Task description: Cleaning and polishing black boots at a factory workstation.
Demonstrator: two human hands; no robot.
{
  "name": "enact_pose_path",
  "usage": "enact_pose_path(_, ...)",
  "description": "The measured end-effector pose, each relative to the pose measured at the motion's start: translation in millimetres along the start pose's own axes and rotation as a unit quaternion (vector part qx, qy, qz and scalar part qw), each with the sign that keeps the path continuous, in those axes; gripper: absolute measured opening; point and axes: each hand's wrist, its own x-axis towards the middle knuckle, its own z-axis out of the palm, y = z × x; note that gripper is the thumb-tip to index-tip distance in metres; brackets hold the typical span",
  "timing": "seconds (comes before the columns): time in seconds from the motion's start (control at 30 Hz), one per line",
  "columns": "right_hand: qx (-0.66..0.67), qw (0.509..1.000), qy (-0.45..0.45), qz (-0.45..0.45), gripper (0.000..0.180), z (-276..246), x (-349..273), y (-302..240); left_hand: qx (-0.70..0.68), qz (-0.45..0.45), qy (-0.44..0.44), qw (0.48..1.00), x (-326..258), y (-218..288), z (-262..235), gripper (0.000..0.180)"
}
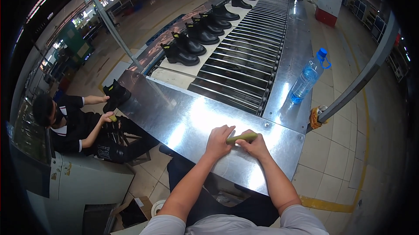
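Low over the shiny metal tabletop (196, 124), both of my hands hold a short olive-green bar (243, 137); its exact kind I cannot make out. The fingers of my left hand (219, 142) are closed round the left end and hide it. My right hand (256, 146) grips the right end, its thumb pressed near the bar. No boot is within reach of my fingers; the nearest boots stand in a row beyond the table.
Several black ankle boots (181, 55) line the white belt (174, 78) beside a metal roller conveyor (244, 60). A blue-capped water bottle (304, 80) stands at right, near a metal post (358, 73). At left, a seated co-worker (72, 124) holds a black boot (115, 93) and a similar green piece.
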Motion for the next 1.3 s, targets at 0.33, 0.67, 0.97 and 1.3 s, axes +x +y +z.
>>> enact_pose_path(0.33, -0.115, 0.974, -0.039, -0.190, 0.046, 14, -4, -21, -0.003, -0.012, -0.020, 1.000, -1, -2, 3, 0.092)
enact_pose_path(0.67, 0.081, 0.987, 0.138, 0.018, 0.028, 11, -2, 14, 0.014, -0.032, -0.112, 0.993, -2, -10, 5, 0.089)
enact_pose_path(0.97, -0.069, 0.978, 0.178, -0.088, 0.035, 43, 46, -1, 0.009, -0.060, -0.037, 0.998, -15, -21, 20, 0.084)
enact_pose_path(1.3, 0.281, 0.929, 0.238, 0.031, 0.060, 83, 154, -15, -0.390, -0.300, 0.201, 0.847, -16, -50, 10, 0.043)
